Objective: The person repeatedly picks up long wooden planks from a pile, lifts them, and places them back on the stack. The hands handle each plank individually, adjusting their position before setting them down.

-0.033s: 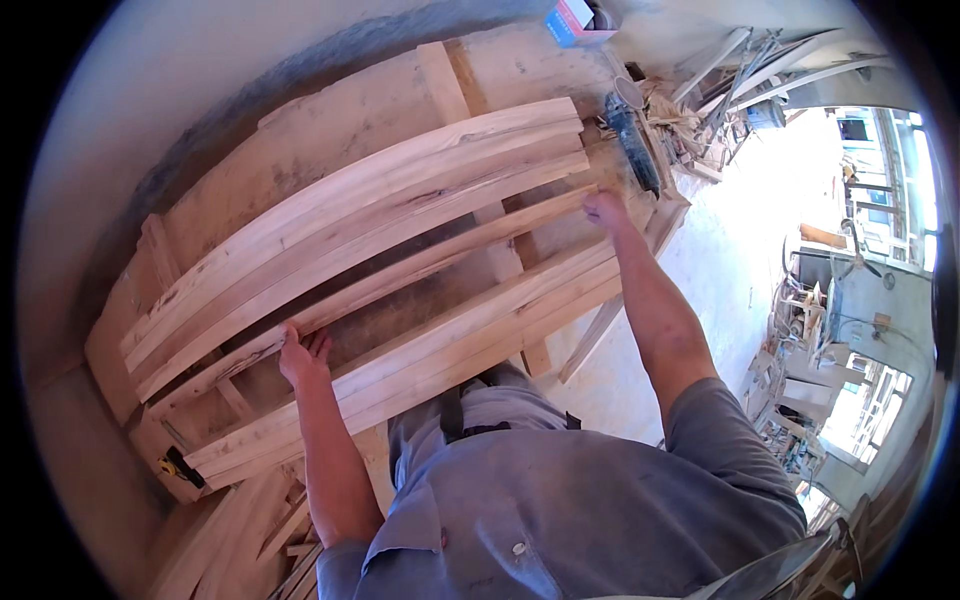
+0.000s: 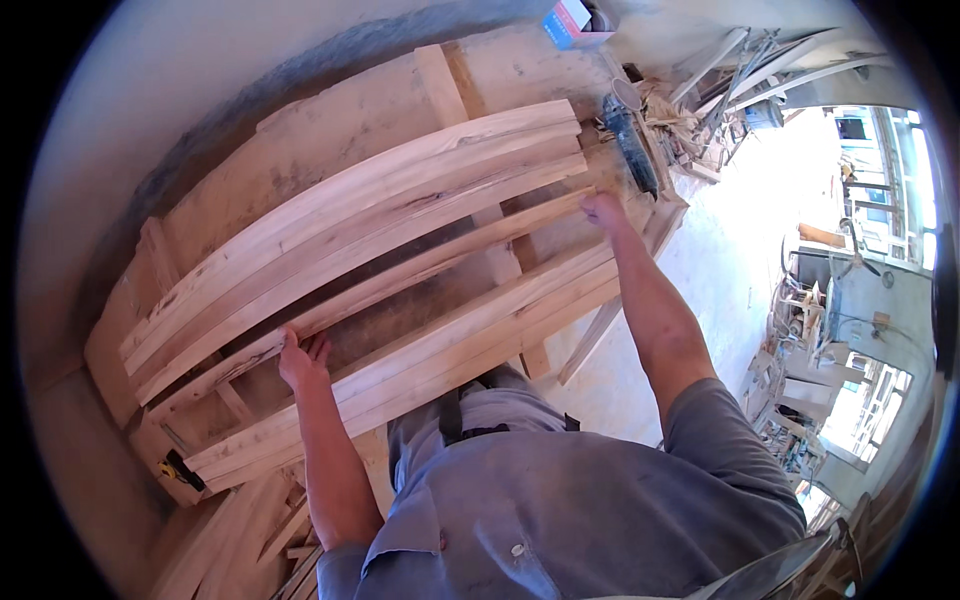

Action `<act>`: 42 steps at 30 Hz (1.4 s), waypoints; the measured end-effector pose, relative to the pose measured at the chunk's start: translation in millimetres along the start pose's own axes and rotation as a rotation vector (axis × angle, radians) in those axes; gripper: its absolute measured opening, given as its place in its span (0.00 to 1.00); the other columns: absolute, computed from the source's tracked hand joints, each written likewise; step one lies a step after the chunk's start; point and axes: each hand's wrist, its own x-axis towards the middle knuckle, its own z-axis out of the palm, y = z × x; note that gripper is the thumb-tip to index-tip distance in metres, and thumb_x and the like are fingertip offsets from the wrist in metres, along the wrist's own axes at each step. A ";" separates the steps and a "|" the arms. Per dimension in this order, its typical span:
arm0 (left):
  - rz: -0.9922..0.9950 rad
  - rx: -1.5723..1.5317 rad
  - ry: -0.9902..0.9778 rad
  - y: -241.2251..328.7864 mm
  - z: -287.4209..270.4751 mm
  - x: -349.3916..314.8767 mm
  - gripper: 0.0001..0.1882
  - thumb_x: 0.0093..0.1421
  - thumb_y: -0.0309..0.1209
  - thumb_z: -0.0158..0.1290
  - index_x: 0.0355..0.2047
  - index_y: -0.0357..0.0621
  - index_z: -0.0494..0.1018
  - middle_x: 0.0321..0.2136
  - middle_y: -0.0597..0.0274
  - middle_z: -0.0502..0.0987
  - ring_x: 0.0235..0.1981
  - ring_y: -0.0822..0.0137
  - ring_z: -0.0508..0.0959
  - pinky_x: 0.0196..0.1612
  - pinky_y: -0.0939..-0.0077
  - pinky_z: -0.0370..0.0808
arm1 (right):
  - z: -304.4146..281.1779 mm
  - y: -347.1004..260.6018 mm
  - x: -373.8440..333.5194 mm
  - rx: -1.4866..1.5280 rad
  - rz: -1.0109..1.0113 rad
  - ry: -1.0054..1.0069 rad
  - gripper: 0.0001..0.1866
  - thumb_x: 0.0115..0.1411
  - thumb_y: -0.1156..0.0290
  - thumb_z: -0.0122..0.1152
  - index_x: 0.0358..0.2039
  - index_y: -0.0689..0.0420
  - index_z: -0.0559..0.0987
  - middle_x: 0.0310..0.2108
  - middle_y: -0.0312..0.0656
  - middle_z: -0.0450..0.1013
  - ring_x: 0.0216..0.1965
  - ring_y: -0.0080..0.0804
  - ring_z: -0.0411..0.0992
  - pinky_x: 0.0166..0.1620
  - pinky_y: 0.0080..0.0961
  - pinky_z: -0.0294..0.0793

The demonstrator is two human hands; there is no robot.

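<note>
A long narrow wooden plank (image 2: 420, 262) runs across the bench between two groups of boards. My left hand (image 2: 304, 362) is closed on its near edge toward the left part, with the thumb over the top. At its right end my right hand (image 2: 605, 212) grips it with curled fingers. Beyond the plank lie several pale boards (image 2: 360, 225) side by side. Nearer to me, more boards (image 2: 430, 360) rest along the front of the bench, just before my waist. The undersides of both hands are hidden.
A dark cylindrical tool (image 2: 630, 145) lies at the bench's right end, near wood shavings (image 2: 672, 118). A tape measure (image 2: 180, 468) sits at the left end. A blue and white box (image 2: 575, 28) stands at the back. Loose timber (image 2: 235, 540) is piled below left.
</note>
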 end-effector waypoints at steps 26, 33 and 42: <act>0.397 0.059 0.189 45.9 -15.3 -9.5 0.27 0.57 0.38 0.58 0.52 0.34 0.66 0.39 0.51 0.72 0.40 0.62 0.73 0.39 0.70 0.70 | 11.1 -119.9 -25.0 -0.085 -0.093 0.042 0.29 0.54 0.50 0.64 0.51 0.54 0.75 0.48 0.39 0.74 0.53 0.35 0.67 0.57 0.38 0.59; 0.119 -0.127 0.055 91.7 35.4 -31.3 0.25 0.58 0.41 0.57 0.52 0.44 0.67 0.48 0.55 0.67 0.47 0.61 0.69 0.44 0.72 0.67 | -0.1 -171.4 -84.5 0.078 -0.141 0.211 0.27 0.54 0.52 0.63 0.49 0.56 0.77 0.45 0.38 0.75 0.51 0.33 0.68 0.54 0.36 0.62; 0.944 0.732 -0.044 61.5 -63.8 127.5 0.22 0.55 0.26 0.60 0.50 0.34 0.71 0.44 0.53 0.73 0.43 0.64 0.73 0.44 0.73 0.74 | -2.1 -174.9 -120.9 0.192 -0.349 0.258 0.18 0.53 0.76 0.60 0.46 0.59 0.79 0.38 0.35 0.76 0.40 0.27 0.71 0.47 0.22 0.65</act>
